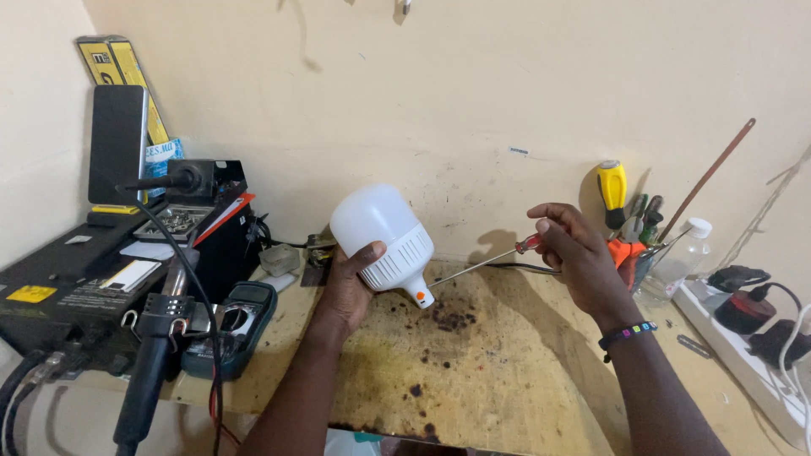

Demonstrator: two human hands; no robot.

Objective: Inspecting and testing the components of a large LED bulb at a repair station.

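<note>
Head view, landmark: the bulb (382, 236), a large white lamp bulb held above the stained surface (507, 371).
Left hand (348, 283): grip closed around the bulb's ribbed lower body from below and behind, thumb on the front.
Right hand (574, 253): to the right of the bulb and apart from it, grip pinched shut on the red handle of a screwdriver (486, 263).
Screwdriver axis: long shaft runs from the handle down-left, its tip at or just beside the bulb's base; I cannot tell if it touches.
Bulb axis: tilted, dome up-left toward the wall, narrow base with an orange spot down-right toward the screwdriver.
Progress: the bulb looks whole, dome on and base on, so by my judgement any opening work is only starting and almost all of it is left.
Left of bulb: a multimeter (236, 325) and a black station (76, 295) on the surface.
Right of bulb: a cup of tools (629, 245), a clear bottle (680, 257), a power strip (743, 355).
</note>
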